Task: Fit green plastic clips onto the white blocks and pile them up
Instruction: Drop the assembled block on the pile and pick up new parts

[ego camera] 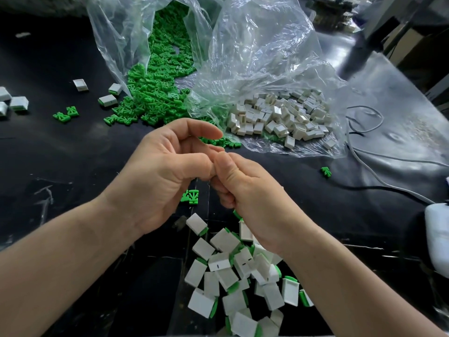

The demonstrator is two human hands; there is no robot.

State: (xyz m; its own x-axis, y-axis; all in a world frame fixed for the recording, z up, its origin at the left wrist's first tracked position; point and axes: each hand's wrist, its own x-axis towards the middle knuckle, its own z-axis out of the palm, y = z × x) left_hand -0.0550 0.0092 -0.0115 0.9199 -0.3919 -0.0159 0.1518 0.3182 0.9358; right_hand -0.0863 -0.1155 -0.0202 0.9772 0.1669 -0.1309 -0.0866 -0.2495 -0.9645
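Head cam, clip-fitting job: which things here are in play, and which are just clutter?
Job:
- heap of green clips
- loose white blocks
- pile of clipped blocks
- left hand, right hand, fingers meeting

Lying about:
- grey cable
- white object at the right edge

Two hands point(160, 176) — two bags point(267, 57) (clear).
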